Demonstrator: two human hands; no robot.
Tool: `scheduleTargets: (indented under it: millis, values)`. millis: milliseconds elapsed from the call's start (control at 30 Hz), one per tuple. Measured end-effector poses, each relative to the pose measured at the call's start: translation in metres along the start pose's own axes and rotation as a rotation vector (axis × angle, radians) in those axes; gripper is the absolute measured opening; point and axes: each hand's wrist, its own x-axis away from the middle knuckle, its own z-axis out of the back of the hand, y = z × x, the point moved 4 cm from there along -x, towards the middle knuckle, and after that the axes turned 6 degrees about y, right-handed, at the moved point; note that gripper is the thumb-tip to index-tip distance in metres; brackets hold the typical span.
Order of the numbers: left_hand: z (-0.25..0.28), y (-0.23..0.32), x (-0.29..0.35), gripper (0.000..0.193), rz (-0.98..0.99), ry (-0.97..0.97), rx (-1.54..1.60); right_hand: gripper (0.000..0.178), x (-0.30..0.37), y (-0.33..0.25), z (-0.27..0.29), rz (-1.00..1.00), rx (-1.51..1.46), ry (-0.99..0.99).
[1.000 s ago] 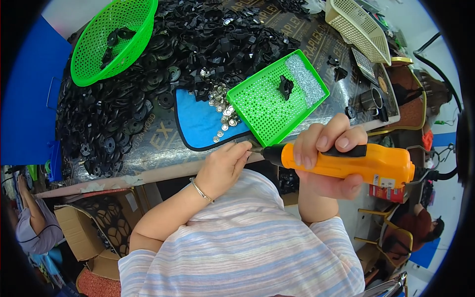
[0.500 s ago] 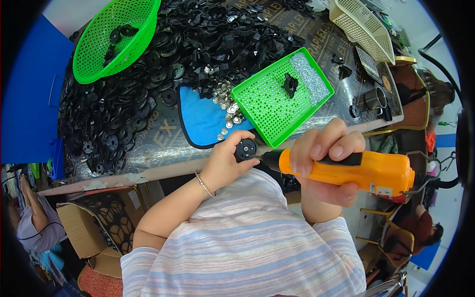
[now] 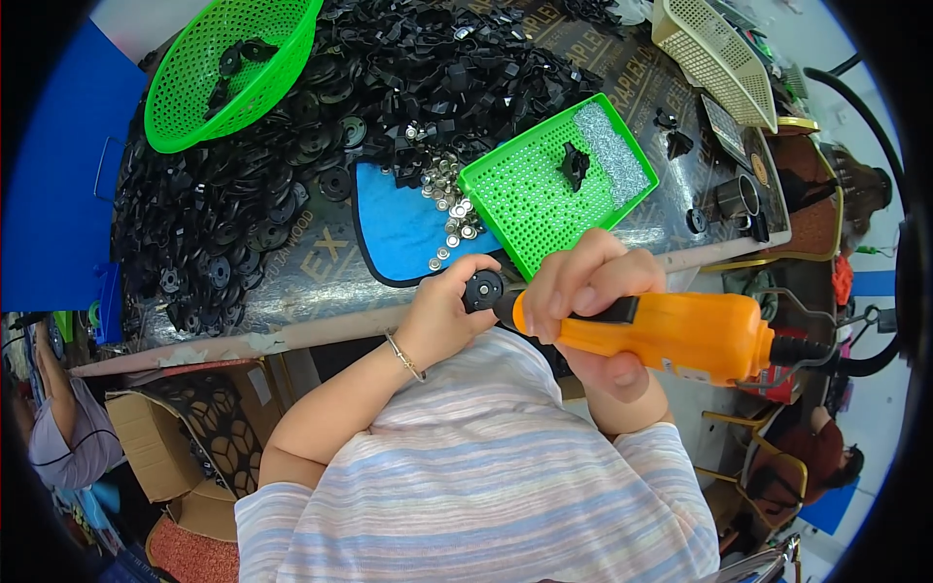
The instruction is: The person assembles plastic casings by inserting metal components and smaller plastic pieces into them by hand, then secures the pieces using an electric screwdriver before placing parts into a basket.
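Observation:
My left hand (image 3: pixel 437 309) pinches a round black plastic part (image 3: pixel 483 289) at the near table edge, its disc face with a metal centre turned up. In my right hand (image 3: pixel 598 301) is an orange electric screwdriver (image 3: pixel 685 338), lying nearly level. Its black nose points left and meets the right side of the part, and the bit tip is hidden there. Just beyond, a blue cloth (image 3: pixel 397 238) bears several small silver metal pieces (image 3: pixel 453 209). The green perforated tray (image 3: pixel 505 199) beside it holds a black knob-like part (image 3: pixel 575 166) and a patch of tiny silver pieces (image 3: pixel 614 155).
Heaped black parts (image 3: pixel 292 146) cover the table's left and far side. A green basket (image 3: pixel 175 112) stands at far left, a cream basket (image 3: pixel 714 63) at far right. Near a metal cup (image 3: pixel 736 197) lie loose black parts. The screwdriver's cable (image 3: pixel 865 367) runs right. Other people sit both sides.
The screwdriver and my right hand have moved left, bringing its nose against the round part. My left hand keeps its pinch in nearly the same place.

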Motion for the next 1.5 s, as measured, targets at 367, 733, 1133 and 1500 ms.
scheduleTargets:
  millis: [367, 733, 1133, 1500]
  values:
    - [-0.002, 0.000, -0.004, 0.045, 0.032, -0.020, 0.051, 0.047, -0.011, -0.009, 0.003, 0.075, -0.052, -0.075]
    - [0.128, 0.114, -0.019, 0.048, -0.700, 0.639, -0.326, 0.042, -0.008, -0.038, 0.048, 0.162, -0.148, 0.184]
    - [0.144, 0.160, -0.063, 0.053, -0.704, 0.816, -1.248, 0.040, 0.004, -0.055, 0.090, 0.298, 0.065, 0.477]
    - [-0.037, 0.104, -0.134, 0.041, -0.651, 0.106, -1.157, 0.027, 0.018, -0.058, 0.115, 0.342, 0.304, 0.634]
